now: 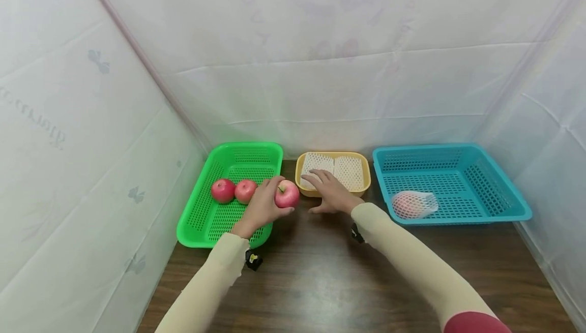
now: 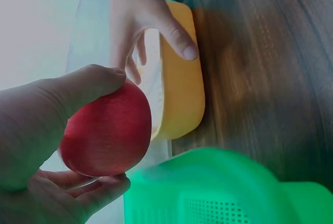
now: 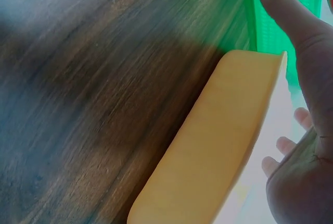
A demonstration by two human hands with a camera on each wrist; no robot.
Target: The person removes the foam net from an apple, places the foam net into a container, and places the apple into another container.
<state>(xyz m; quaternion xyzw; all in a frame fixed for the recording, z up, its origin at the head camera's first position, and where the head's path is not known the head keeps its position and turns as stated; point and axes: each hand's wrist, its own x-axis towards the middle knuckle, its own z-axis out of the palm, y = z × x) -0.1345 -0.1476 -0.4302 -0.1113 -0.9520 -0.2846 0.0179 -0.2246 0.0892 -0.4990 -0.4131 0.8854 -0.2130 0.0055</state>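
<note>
My left hand (image 1: 263, 204) grips a red apple (image 1: 287, 194) between thumb and fingers, held over the right rim of the green basket (image 1: 192, 221). In the left wrist view the apple (image 2: 112, 130) sits with the thumb on one side and the fingers curled round the other. My right hand (image 1: 333, 194) has its fingers spread and holds nothing, over the front rim of the yellow container (image 1: 369, 173). White foam net sleeves (image 1: 349, 171) lie in that container in two stacks. Two more apples (image 1: 223, 190) rest in the green basket, one partly beside my left hand.
A blue basket (image 1: 503, 190) stands on the right, holding an apple in a white foam net (image 1: 414, 204) at its front left. White sheeting (image 1: 293, 94) hangs behind and along both sides. All containers stand on a dark wooden table (image 1: 316, 277).
</note>
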